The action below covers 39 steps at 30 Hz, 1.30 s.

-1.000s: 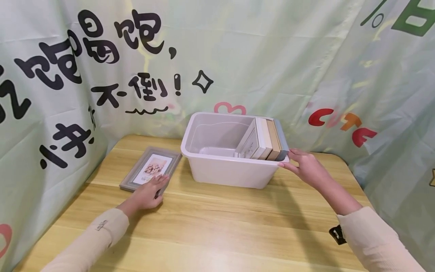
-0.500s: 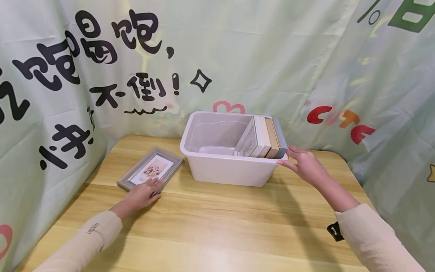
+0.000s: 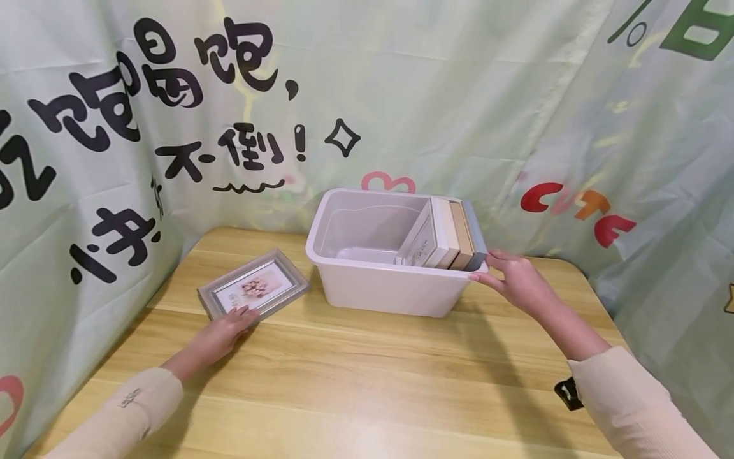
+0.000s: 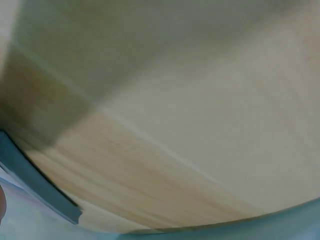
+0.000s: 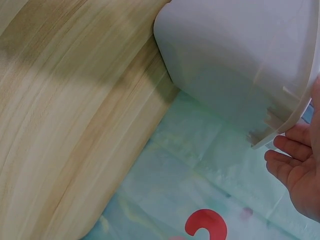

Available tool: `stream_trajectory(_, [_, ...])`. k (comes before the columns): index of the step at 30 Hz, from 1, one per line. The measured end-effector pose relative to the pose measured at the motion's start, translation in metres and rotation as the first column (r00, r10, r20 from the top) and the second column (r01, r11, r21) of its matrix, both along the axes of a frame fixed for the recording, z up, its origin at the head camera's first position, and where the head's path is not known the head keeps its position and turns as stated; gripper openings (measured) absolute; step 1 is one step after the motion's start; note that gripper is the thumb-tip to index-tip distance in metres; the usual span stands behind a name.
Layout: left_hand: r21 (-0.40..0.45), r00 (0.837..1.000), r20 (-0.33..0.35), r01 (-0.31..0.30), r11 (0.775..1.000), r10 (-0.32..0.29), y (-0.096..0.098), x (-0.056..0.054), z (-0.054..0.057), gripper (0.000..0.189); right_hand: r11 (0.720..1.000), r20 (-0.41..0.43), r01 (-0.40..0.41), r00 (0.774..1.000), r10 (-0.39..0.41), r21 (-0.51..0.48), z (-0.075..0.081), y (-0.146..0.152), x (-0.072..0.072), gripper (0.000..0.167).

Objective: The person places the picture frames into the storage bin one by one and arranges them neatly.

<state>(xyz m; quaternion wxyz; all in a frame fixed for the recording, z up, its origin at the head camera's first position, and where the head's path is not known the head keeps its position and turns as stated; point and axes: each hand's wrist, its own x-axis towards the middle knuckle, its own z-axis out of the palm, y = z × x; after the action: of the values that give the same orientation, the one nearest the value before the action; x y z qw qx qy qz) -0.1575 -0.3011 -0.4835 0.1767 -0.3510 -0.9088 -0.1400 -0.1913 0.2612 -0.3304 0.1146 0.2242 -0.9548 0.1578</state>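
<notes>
A grey picture frame (image 3: 298, 280) with a flower print lies face up on the table, left of a pale plastic storage bin (image 3: 390, 290). My left hand (image 3: 215, 338) holds the frame's near edge, fingers on its border; the thumb is mostly hidden. The left wrist view catches only a strip of the frame (image 4: 40, 182) and a sliver of finger. At the bin's right end my right hand (image 3: 518, 284) grips the rim, thumb toward the front. The right wrist view has the fingers (image 5: 292, 147) by the rim of the bin (image 5: 225, 60).
Several books or boxed frames (image 3: 460, 233) stand leaning in the bin's right end, white, tan and blue-grey. A printed fabric backdrop (image 3: 447, 115) hangs behind the wooden table (image 3: 355, 382). Part of a black object (image 3: 568, 393) shows beside the right sleeve.
The picture frame has turned clockwise on the table, and my left hand has moved left along with its near edge. My right hand stays at the bin's rim.
</notes>
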Motion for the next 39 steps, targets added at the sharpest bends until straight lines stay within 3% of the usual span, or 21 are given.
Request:
stream_trajectory(4, [-0.022,0.996,0.028,-0.081,0.996,0.081,-0.008,0.008,0.001,0.038,1.0,0.002,0.0,1.0,0.0,0.0,0.0,-0.001,0.0,0.056])
stream_trajectory(11, [-0.078,0.986,0.079,-0.142,0.987,0.148,-0.02,0.013,0.01,0.048,1.0,-0.001,-0.001,1.0,0.001,-0.003,0.0,-0.001,-0.001,0.057])
stream_trajectory(17, [-0.149,0.977,0.061,-0.192,0.97,0.203,-0.03,0.012,0.016,0.047,1.0,0.008,-0.003,1.0,0.003,-0.011,0.001,-0.003,-0.002,0.056])
stream_trajectory(20, [-0.138,0.983,0.0,-0.18,0.974,0.182,-0.031,0.01,0.015,0.038,1.0,0.012,-0.003,1.0,0.004,-0.01,0.002,-0.003,-0.002,0.056])
stream_trajectory(23, [-0.095,0.984,-0.129,-0.138,0.986,0.126,-0.026,0.003,0.012,0.031,1.0,0.009,-0.001,1.0,0.001,-0.006,0.002,-0.003,-0.002,0.056])
stream_trajectory(26, [-0.045,0.956,-0.279,-0.105,0.993,0.088,-0.014,-0.005,0.009,0.022,1.0,0.005,0.001,1.0,-0.001,-0.001,0.003,-0.004,-0.003,0.056])
stream_trajectory(29, [0.015,0.916,-0.385,-0.113,0.993,0.11,0.002,-0.012,0.006,0.056,1.0,0.01,0.001,1.0,-0.001,0.002,0.004,-0.004,-0.003,0.056])
stream_trajectory(32, [0.076,0.883,-0.446,-0.127,0.989,0.148,0.02,-0.018,0.007,0.074,1.0,0.02,0.002,1.0,-0.002,0.0,0.005,-0.005,-0.004,0.056])
stream_trajectory(35, [0.101,0.864,-0.477,-0.126,0.987,0.159,0.037,-0.024,0.011,0.057,1.0,0.026,0.007,1.0,-0.007,-0.001,0.005,-0.004,-0.003,0.056])
stream_trajectory(37, [0.088,0.865,-0.475,-0.136,0.987,0.162,0.047,-0.028,0.011,0.039,1.0,0.024,0.007,1.0,-0.007,-0.001,0.004,-0.003,-0.002,0.056])
stream_trajectory(39, [0.062,0.874,-0.453,-0.163,0.985,0.173,0.056,-0.031,0.011,0.034,1.0,0.019,0.007,1.0,-0.007,0.0,0.002,-0.002,-0.001,0.055])
